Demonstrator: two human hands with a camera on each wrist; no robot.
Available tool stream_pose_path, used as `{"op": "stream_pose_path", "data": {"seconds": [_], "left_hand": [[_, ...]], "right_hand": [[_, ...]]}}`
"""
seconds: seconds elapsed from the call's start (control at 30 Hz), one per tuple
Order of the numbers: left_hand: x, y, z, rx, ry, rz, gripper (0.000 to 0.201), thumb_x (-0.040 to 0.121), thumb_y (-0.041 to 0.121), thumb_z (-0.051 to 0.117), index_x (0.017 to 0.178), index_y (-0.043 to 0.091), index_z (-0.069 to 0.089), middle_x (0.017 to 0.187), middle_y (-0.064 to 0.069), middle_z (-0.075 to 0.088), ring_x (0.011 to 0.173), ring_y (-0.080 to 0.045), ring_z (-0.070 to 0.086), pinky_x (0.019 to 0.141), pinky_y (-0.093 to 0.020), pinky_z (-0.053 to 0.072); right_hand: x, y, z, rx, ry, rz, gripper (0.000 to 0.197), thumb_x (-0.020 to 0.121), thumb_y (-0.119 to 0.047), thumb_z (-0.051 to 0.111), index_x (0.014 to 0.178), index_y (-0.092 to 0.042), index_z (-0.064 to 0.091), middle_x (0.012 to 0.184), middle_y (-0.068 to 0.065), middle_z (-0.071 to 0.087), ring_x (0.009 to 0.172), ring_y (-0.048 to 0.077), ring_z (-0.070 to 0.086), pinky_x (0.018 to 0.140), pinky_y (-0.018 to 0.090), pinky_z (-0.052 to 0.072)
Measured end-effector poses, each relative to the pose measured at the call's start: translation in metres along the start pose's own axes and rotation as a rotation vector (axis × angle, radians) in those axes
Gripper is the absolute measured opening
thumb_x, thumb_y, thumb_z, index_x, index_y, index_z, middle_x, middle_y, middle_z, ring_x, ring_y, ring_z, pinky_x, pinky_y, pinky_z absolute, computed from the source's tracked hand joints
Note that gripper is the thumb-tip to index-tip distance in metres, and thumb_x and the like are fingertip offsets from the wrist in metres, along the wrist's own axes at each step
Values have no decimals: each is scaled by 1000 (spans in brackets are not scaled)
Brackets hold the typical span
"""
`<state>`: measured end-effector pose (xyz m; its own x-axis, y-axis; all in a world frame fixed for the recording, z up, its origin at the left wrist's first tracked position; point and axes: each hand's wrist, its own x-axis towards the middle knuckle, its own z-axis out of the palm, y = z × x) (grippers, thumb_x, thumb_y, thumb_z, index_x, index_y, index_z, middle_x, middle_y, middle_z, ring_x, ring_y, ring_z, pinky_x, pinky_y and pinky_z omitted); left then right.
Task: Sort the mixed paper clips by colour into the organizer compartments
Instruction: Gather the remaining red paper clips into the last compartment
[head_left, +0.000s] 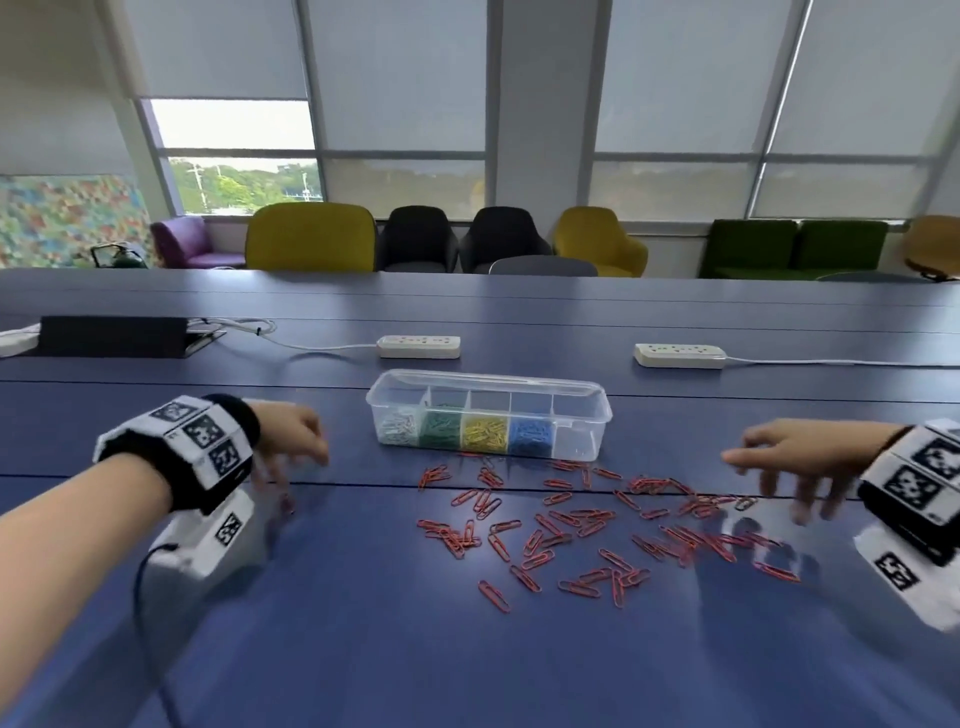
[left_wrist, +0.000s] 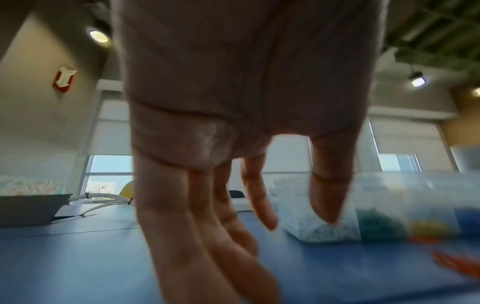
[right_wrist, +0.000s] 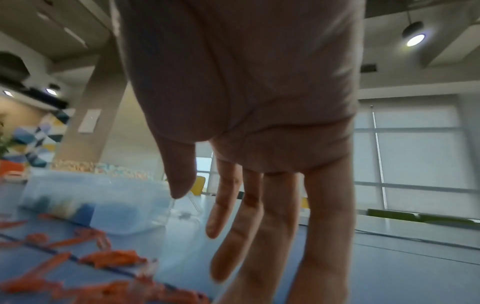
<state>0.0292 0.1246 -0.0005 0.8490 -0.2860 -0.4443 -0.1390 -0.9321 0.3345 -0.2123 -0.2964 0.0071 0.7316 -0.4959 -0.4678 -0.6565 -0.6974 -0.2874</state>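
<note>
Left hand (head_left: 291, 436) and right hand (head_left: 789, 457) are held spread, empty; red paper clips (head_left: 571, 525) are best gathered into the organizer's (head_left: 488, 415) vacant right-end compartment (head_left: 574, 434).

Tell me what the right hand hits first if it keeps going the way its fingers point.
Probably the scattered red paper clips just left of the right hand, ahead of its fingertips; depth is unclear, so it might pass above them.

No readable text, only wristband marker patterns (head_left: 202, 431)
</note>
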Motion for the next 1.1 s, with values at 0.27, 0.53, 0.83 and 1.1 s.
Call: {"op": "stream_pose_path", "data": {"seconds": [0.27,0.53,0.83,1.1], "left_hand": [[-12,29,43,140,-149,127,15,84,7,65,92,5,51,68,-12,57,38,-12,56,41,-23,49],[-25,92,76,158,-94,441,20,87,22,64,102,16,53,95,-2,57,75,-11,55,67,-23,49],[-14,123,95,461,-101,397,77,88,56,49,146,10,25,149,-12,31,134,-26,36,111,-34,31],[-13,139,85,494,-16,488,69,92,45,50,146,9,27,150,-10,31,135,-24,34,112,-33,29]], "right_hand": [[-20,0,30,1,-208,71,48,94,-47,45,107,-1,45,81,12,59,44,26,62,40,32,52],[-23,-42,39,78,-32,-151,36,95,-42,46,104,-8,51,94,8,59,72,19,60,63,31,56],[-18,-49,64,-318,-44,-187,59,96,-54,33,128,-7,46,125,9,56,114,24,54,88,25,42],[5,-90,59,-371,90,-316,48,100,-34,36,138,-4,39,143,14,42,130,27,42,108,34,33]]}}
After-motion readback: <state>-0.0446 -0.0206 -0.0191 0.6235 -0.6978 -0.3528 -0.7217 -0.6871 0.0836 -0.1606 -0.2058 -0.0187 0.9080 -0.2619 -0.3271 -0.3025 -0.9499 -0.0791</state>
